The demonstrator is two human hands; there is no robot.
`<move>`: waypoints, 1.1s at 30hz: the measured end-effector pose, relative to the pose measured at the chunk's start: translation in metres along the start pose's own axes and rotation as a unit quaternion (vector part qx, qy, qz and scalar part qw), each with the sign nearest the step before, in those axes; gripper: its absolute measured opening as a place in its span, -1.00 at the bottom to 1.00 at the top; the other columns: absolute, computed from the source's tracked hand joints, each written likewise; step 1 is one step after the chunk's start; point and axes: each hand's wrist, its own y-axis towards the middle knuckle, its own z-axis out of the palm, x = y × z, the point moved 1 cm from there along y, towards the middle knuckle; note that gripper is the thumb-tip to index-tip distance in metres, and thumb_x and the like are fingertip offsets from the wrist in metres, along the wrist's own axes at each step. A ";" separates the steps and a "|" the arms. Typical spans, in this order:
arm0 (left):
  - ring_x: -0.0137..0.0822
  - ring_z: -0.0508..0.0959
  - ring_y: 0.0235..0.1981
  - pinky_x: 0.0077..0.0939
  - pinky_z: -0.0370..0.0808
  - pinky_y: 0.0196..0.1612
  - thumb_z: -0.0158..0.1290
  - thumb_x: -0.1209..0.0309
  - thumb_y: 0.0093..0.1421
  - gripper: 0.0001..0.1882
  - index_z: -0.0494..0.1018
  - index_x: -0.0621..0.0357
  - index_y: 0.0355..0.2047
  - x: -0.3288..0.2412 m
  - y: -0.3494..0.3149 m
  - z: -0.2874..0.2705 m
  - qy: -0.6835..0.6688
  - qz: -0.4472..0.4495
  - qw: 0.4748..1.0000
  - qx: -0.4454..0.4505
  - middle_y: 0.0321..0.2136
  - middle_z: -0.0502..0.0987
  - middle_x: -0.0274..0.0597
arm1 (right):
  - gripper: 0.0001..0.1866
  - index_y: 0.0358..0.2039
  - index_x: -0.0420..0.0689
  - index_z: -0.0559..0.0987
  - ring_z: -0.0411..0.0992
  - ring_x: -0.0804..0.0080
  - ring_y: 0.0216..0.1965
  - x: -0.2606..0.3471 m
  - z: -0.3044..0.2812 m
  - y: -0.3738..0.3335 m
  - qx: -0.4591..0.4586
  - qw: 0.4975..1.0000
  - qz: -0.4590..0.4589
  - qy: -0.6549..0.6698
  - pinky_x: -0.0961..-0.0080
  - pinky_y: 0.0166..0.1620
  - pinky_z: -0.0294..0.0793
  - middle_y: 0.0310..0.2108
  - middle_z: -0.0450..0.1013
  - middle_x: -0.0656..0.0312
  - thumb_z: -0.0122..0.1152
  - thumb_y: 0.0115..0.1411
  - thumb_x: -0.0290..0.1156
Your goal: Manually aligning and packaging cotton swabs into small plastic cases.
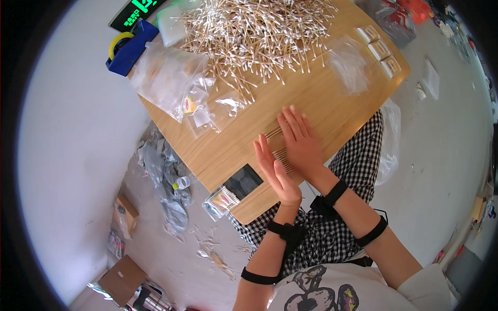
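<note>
The row of swabs (280,155) lies on the table between the person's two hands. Each stick's long axis runs across the gap, one end towards the left hand (275,171), the other towards the right hand (301,146) and slightly away from the person. The row itself stretches from near the fingers back towards the wrists, with a few sticks a little apart at its far end. Neither hand pinches anything that I can see: the left is held edge-on, palm turned to the row, fingers extended; the right slants over the other side, fingers straight and close together. From here I can't tell whether both palms touch the stick ends.

Just left of the left hand, a dark tray (243,181) sits on the table (332,116), and beside it, farther out, a clear pack (222,199) of swabs hangs by the edge. Beyond the fingertips spreads a big loose heap (259,36), its sticks pointing every way. Left of that lie a plastic bag (168,75) and a blue tape dispenser (132,49). Beyond the right hand, to its right, rest a crumpled clear bag (350,65) and three small boxes (379,50) in a line.
</note>
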 end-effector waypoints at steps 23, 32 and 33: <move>-0.04 0.52 -0.17 -0.37 0.49 -0.12 0.01 0.66 0.13 -0.78 0.47 0.26 -0.20 -0.050 -0.045 -0.129 0.302 -0.010 0.941 0.151 -0.12 0.52 -0.02 | -0.39 0.28 -0.26 0.21 0.02 0.11 0.39 0.071 0.019 -0.009 0.048 0.992 -0.105 0.050 0.17 0.37 0.04 0.35 0.09 0.02 -0.05 0.18 -0.52; -0.04 0.58 -0.31 -0.31 0.54 -0.32 0.04 0.61 0.02 -0.59 0.38 0.29 -0.06 -0.044 -0.049 -0.120 0.484 0.068 0.837 0.244 0.22 0.31 0.01 | -0.37 0.28 -0.24 0.22 -0.02 0.08 0.40 0.073 0.022 -0.008 0.054 0.992 -0.095 0.066 0.15 0.38 0.02 0.35 0.09 0.02 -0.03 0.14 -0.62; -0.05 0.59 -0.36 -0.31 0.54 -0.36 0.05 0.60 0.00 -0.58 0.35 0.31 -0.07 -0.040 -0.048 -0.118 0.501 0.069 0.825 0.252 0.26 0.26 0.02 | -0.39 0.25 -0.22 0.26 -0.01 0.08 0.39 0.072 0.022 -0.005 0.043 0.991 -0.092 0.083 0.15 0.37 0.04 0.33 0.11 0.02 0.01 0.13 -0.61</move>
